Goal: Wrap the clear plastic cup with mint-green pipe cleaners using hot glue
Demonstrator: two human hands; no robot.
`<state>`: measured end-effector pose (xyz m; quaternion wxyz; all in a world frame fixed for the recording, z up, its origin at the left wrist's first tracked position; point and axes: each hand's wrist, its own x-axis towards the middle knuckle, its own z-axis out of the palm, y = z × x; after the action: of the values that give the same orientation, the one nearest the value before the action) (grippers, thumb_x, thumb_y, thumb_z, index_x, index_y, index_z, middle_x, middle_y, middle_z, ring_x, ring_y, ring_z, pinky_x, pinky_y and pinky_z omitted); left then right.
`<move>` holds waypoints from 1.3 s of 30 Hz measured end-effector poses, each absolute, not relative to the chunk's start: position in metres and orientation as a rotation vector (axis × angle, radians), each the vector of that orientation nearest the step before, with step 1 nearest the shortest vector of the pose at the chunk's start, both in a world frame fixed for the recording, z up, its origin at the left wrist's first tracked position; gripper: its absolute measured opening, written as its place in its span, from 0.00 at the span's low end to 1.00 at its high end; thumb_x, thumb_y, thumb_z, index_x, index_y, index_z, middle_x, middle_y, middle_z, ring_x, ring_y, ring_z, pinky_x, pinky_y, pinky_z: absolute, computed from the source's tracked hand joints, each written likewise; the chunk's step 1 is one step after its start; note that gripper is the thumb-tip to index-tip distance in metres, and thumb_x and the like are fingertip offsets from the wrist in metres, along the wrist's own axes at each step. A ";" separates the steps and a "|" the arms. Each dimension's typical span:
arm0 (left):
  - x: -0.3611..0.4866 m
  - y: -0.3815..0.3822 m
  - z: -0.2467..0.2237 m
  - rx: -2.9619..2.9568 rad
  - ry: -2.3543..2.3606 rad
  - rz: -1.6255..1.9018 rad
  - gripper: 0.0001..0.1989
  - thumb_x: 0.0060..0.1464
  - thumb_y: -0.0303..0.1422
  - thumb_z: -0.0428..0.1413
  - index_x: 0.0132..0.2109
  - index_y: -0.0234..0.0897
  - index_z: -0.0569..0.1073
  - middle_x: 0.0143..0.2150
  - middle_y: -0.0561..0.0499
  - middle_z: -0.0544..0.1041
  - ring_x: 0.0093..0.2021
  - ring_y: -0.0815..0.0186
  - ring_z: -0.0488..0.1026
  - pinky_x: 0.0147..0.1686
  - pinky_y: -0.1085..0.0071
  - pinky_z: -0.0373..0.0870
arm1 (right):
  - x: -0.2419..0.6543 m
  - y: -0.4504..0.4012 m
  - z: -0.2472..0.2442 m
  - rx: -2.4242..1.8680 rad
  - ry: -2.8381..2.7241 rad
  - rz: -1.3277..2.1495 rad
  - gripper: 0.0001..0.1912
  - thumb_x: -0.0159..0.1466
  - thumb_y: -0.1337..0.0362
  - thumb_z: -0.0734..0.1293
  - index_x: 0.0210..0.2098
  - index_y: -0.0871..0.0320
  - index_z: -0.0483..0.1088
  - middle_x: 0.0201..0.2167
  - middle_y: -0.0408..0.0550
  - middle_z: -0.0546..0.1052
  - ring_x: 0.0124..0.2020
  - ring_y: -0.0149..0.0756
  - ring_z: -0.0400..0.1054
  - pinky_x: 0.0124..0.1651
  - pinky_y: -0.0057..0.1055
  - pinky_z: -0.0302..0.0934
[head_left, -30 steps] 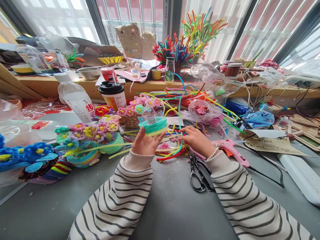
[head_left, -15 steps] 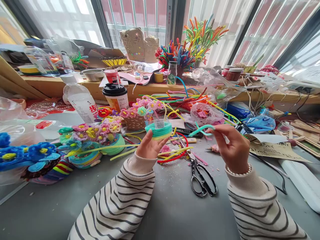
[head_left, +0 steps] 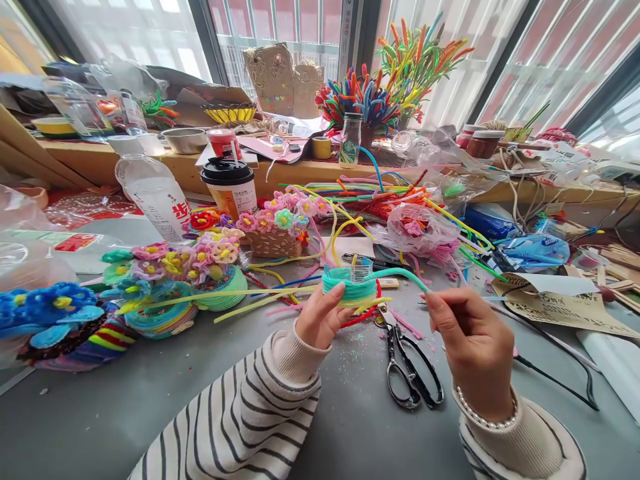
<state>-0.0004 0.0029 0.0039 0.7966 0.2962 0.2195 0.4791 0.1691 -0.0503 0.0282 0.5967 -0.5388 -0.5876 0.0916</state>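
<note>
My left hand (head_left: 323, 315) grips a small round cup wrapped in pipe cleaner (head_left: 350, 288), green above and yellow below, with a barcode label showing at its rim. Between the thumb and fingers of my right hand (head_left: 470, 333) is the end of a green pipe cleaner (head_left: 400, 272). That strand runs in a curve from the wrapped cup to my right fingertips. Black-handled scissors (head_left: 407, 363) lie on the table between my forearms, with pale yellow pipe cleaners (head_left: 260, 299) left of the cup.
Left stand pipe-cleaner flower pots (head_left: 220, 290), a water bottle (head_left: 147, 187) and a lidded coffee cup (head_left: 230, 190). A heap of loose pipe cleaners (head_left: 395, 197) and a plastic bag (head_left: 417, 230) lie behind. Brown printed paper (head_left: 555, 307) and a black cable (head_left: 555, 383) are at right.
The wrapped cup and my left hand have moved right and slightly down. My right hand has lowered, and the green strand, loosely bent before, now stretches out between cup and fingers.
</note>
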 end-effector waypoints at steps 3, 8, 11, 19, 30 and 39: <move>0.000 0.004 0.002 0.617 0.476 1.004 0.23 0.48 0.36 0.57 0.51 0.34 0.65 0.48 0.44 0.74 0.52 0.55 0.68 0.54 0.60 0.61 | 0.169 -0.050 0.022 -1.231 -1.381 0.200 0.02 0.57 0.68 0.65 0.27 0.58 0.68 0.16 0.37 0.65 0.16 0.22 0.57 0.17 0.19 0.53; 0.003 0.005 -0.002 0.573 0.486 0.997 0.25 0.46 0.38 0.58 0.50 0.33 0.63 0.52 0.40 0.71 0.55 0.52 0.65 0.55 0.58 0.60 | 0.168 -0.049 0.010 -1.228 -1.389 0.065 0.02 0.56 0.70 0.66 0.28 0.58 0.68 0.19 0.39 0.67 0.18 0.23 0.59 0.20 0.22 0.57; 0.005 0.005 -0.003 0.545 0.485 1.007 0.23 0.46 0.37 0.58 0.48 0.34 0.63 0.52 0.41 0.71 0.55 0.51 0.65 0.54 0.58 0.61 | 0.167 -0.049 0.008 -1.227 -1.410 0.024 0.02 0.56 0.71 0.66 0.27 0.58 0.68 0.20 0.39 0.68 0.18 0.23 0.60 0.20 0.22 0.57; 0.005 0.004 -0.001 0.540 0.503 1.026 0.23 0.43 0.38 0.59 0.45 0.33 0.65 0.48 0.41 0.73 0.53 0.50 0.66 0.56 0.55 0.58 | 0.162 -0.047 0.008 -1.204 -1.443 0.062 0.02 0.56 0.71 0.65 0.28 0.59 0.68 0.19 0.39 0.68 0.18 0.23 0.60 0.20 0.21 0.57; 0.003 0.002 0.000 0.565 0.453 1.030 0.19 0.44 0.34 0.59 0.44 0.33 0.68 0.45 0.44 0.75 0.51 0.53 0.69 0.53 0.58 0.62 | 0.162 -0.048 0.006 -1.223 -1.482 0.024 0.03 0.56 0.71 0.65 0.28 0.58 0.68 0.20 0.38 0.68 0.18 0.22 0.60 0.20 0.19 0.57; 0.004 0.003 -0.001 0.503 0.508 1.097 0.16 0.41 0.32 0.59 0.40 0.36 0.70 0.41 0.47 0.76 0.46 0.56 0.72 0.49 0.59 0.65 | 0.160 -0.048 0.007 -1.224 -1.551 -0.098 0.05 0.56 0.72 0.66 0.28 0.57 0.67 0.20 0.36 0.69 0.19 0.21 0.60 0.22 0.18 0.57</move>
<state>0.0043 0.0025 -0.0014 0.7932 0.2339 0.2363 0.5101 0.1595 -0.0479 0.0075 0.5493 -0.5169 -0.6553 -0.0416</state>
